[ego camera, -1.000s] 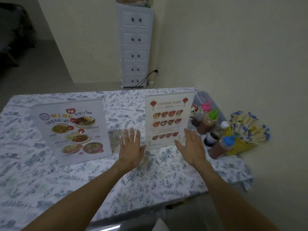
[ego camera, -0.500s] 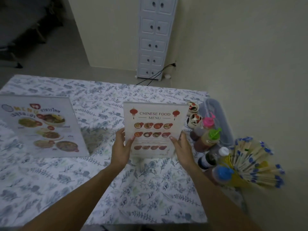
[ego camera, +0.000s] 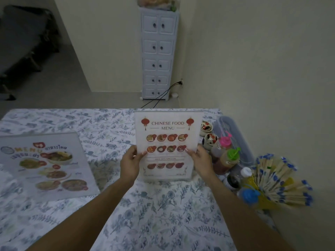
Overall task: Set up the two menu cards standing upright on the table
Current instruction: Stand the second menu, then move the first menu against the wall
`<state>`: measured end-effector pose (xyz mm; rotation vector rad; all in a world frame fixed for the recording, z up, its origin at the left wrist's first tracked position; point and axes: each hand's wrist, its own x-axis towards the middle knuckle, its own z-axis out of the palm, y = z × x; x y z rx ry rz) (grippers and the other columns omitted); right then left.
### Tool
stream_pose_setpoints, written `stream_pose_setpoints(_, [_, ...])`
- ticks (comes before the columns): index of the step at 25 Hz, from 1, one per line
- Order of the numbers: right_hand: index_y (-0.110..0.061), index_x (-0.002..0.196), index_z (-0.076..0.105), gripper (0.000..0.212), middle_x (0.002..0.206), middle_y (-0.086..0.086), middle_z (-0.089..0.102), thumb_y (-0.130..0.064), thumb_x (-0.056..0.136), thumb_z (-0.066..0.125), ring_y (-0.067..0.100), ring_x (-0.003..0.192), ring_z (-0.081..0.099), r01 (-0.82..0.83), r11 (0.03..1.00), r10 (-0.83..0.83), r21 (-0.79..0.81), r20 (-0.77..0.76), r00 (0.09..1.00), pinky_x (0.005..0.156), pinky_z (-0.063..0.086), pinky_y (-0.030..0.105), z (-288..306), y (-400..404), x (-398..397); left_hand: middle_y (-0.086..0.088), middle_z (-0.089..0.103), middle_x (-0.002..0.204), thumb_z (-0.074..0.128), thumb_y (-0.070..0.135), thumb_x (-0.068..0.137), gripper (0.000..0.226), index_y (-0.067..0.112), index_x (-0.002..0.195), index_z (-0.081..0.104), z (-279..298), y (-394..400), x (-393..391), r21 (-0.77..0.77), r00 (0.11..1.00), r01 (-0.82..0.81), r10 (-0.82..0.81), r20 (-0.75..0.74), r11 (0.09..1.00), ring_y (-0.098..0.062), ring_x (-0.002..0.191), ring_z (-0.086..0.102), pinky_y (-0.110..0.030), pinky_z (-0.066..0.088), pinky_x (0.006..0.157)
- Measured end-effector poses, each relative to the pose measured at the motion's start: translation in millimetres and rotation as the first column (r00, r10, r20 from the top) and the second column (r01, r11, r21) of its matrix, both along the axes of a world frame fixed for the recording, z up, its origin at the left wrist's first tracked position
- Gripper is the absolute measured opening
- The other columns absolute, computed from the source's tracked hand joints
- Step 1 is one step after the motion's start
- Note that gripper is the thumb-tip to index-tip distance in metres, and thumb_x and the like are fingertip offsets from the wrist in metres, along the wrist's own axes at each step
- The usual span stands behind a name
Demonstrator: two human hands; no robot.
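**Both hands hold the Chinese menu card upright on the table**

The table (ego camera: pixel 163 223), covered with a floral cloth, fills the lower part of the view, and everything else is placed against it. Beyond its far edge a tall white drawer cabinet (ego camera: pixel 158 51) stands against the wall.

On the table's left side the Thai menu card (ego camera: pixel 45 165) stands leaning back, its printed face toward the camera, untouched by either hand.

Near the middle of the table, toward the right, the Chinese menu card (ego camera: pixel 167 142) stands upright with its lower edge on or just above the cloth; which one cannot be told. The left hand (ego camera: pixel 130 164) grasps its left edge, thumb on the front face and the fingers curled behind. The right hand (ego camera: pixel 201 163) grasps its right edge in the same way.

Along the table's right edge lies a clear lidded plastic box (ego camera: pixel 233 134); its contents cannot be made out. At the table's near right corner a yellow holder (ego camera: pixel 266 200) carries a fan of paper-wrapped chopsticks (ego camera: pixel 282 180) with blue-printed tips. Between the box and the card stand sauce bottles: one with a pink cap (ego camera: pixel 225 140), one with a green cap (ego camera: pixel 233 153), one with a white cap (ego camera: pixel 246 172) and one with a blue cap (ego camera: pixel 251 193). Just behind them sit two small painted jars (ego camera: pixel 208 132).
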<state>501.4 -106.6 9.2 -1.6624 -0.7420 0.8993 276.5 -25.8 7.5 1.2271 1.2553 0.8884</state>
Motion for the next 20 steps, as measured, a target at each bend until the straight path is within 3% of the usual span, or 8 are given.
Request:
stream_pose_setpoints(5, [-0.016, 0.102, 0.063, 0.012, 0.106, 0.009, 0.072, -0.017, 0.090, 0.063, 0.024, 0.095, 0.070, 0.064, 0.995, -0.066, 0.074, 0.018, 0.998, 0.085, 0.058, 0.048, 36, 56, 38, -0.004, 0.072, 0.100, 0.064, 0.017, 0.088, 0.011, 0.016, 0.098, 0.067, 37, 65, 45, 0.029, 0.995, 0.024, -0.027, 0.097, 0.999, -0.024, 0.096, 0.067, -0.032, 0.053, 0.078])
stream_pose_setpoints(8, [-0.012, 0.105, 0.064, 0.022, 0.106, 0.009, 0.073, -0.024, 0.087, 0.066, 0.027, 0.095, 0.071, 0.061, 0.995, -0.065, 0.079, 0.050, 0.997, 0.084, 0.058, 0.052, 56, 100, 87, -0.003, 0.071, 0.096, 0.065, 0.014, 0.087, 0.012, 0.013, 0.099, 0.066, 55, 109, 92, 0.040, 0.988, 0.025, -0.031, 0.150, 0.999, -0.023, 0.091, 0.067, -0.030, 0.053, 0.075])
stream_pose_setpoints(12, [-0.003, 0.111, 0.063, 0.025, 0.106, 0.011, 0.071, -0.016, 0.089, 0.066, 0.026, 0.095, 0.068, 0.086, 0.992, -0.094, 0.091, 0.087, 0.992, 0.084, 0.058, 0.044, 73, 162, 164, -0.004, 0.070, 0.097, 0.066, 0.011, 0.087, 0.015, 0.010, 0.101, 0.065, 66, 170, 167, 0.025, 0.981, 0.017, -0.022, 0.194, 1.000, -0.020, 0.087, 0.067, -0.031, 0.054, 0.076])
stream_pose_setpoints(14, [-0.004, 0.110, 0.064, 0.024, 0.103, 0.009, 0.070, -0.016, 0.088, 0.066, 0.027, 0.096, 0.069, 0.077, 0.992, -0.086, 0.096, 0.100, 0.991, 0.086, 0.057, 0.043, 71, 191, 205, -0.006, 0.070, 0.100, 0.066, 0.011, 0.086, 0.018, 0.009, 0.104, 0.065, 60, 199, 207, 0.019, 0.981, 0.013, -0.017, 0.193, 1.000, -0.021, 0.087, 0.067, -0.035, 0.055, 0.080])
stream_pose_setpoints(20, [-0.012, 0.108, 0.066, 0.021, 0.099, 0.003, 0.073, -0.014, 0.088, 0.066, 0.025, 0.098, 0.070, 0.090, 0.995, -0.093, 0.050, 0.060, 0.994, 0.088, 0.058, 0.044, 21, 235, 280, -0.002, 0.070, 0.092, 0.065, 0.007, 0.086, 0.012, 0.010, 0.098, 0.065, 16, 239, 284, -0.054, 0.981, -0.008, 0.018, 0.192, 0.999, -0.015, 0.081, 0.066, -0.025, 0.052, 0.068])
